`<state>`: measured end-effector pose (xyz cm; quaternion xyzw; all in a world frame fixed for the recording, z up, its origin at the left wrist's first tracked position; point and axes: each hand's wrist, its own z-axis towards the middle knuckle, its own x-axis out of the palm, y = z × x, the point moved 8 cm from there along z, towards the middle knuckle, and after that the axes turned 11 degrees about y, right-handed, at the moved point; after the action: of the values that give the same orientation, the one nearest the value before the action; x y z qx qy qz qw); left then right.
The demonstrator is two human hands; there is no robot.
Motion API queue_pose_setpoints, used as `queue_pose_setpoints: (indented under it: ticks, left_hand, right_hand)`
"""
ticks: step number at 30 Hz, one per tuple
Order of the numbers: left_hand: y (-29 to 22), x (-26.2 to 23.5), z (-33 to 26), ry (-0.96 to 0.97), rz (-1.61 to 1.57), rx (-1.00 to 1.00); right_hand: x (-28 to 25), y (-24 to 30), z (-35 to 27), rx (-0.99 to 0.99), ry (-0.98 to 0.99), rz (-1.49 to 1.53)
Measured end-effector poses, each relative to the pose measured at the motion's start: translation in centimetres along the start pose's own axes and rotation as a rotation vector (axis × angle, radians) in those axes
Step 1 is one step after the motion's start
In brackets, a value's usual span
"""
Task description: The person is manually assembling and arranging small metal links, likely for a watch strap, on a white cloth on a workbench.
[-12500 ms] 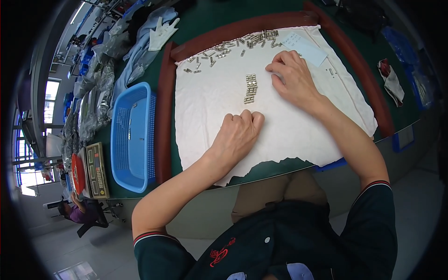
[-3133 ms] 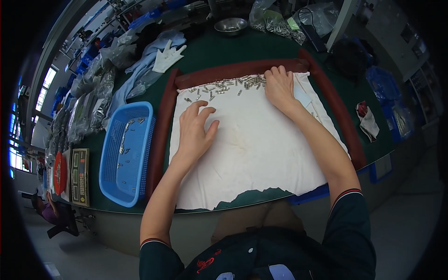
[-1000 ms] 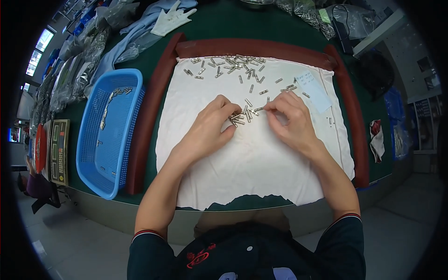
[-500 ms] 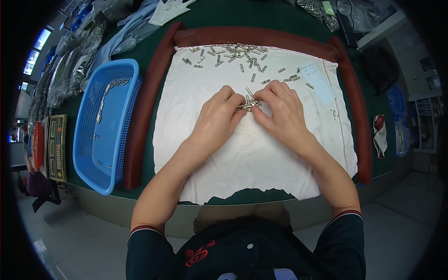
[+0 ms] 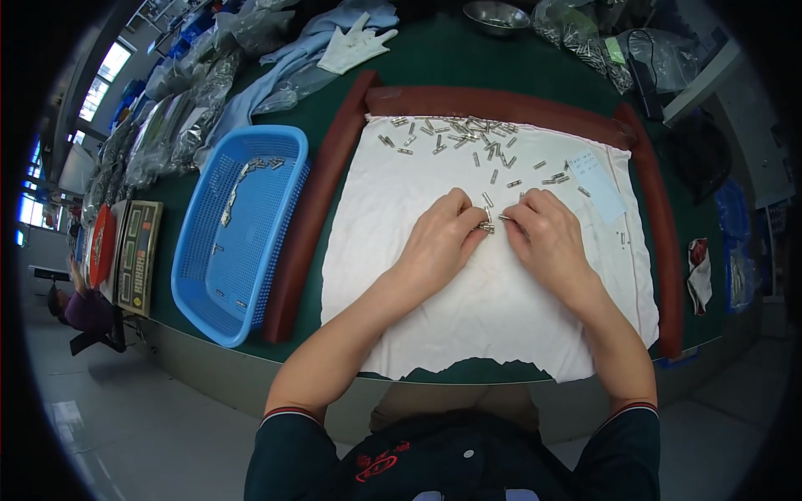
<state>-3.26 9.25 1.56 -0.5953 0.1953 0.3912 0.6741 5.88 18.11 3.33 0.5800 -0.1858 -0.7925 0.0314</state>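
Observation:
My left hand (image 5: 443, 238) is closed over the white cloth (image 5: 468, 321), with several small shiny metal cylinders (image 5: 487, 228) bunched at its thumb and fingertips. A small gap to the right, my right hand (image 5: 550, 238) pinches what looks like one metal cylinder (image 5: 505, 218), its end pointing toward the left hand. A loose metal cylinder (image 5: 488, 200) lies just beyond the fingertips. More of the same cylinders (image 5: 478, 129) are scattered over the far part of the cloth, thickest along its far edge.
Brown padded bars (image 5: 501, 102) border the cloth on three sides. Left of it stands a blue plastic basket (image 5: 185, 284) with some metal pieces inside. A pale blue paper slip (image 5: 595, 185) lies at the cloth's right. Beyond are a white glove (image 5: 355, 46), a metal bowl (image 5: 496, 17) and plastic bags.
The whole view has shifted. My hands have drawn slightly apart; the bunch of metal cylinders that lay between them now shows mostly at my left fingertips, with one at my right.

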Motion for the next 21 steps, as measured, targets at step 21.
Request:
queue_pose_setpoints:
  ticks: [21]
  left_hand:
    - [-0.2,-0.5,-0.3,0.193,-0.028,-0.118]
  right_hand:
    - [-1.2,0.0,-0.9,-0.015,0.110,0.170]
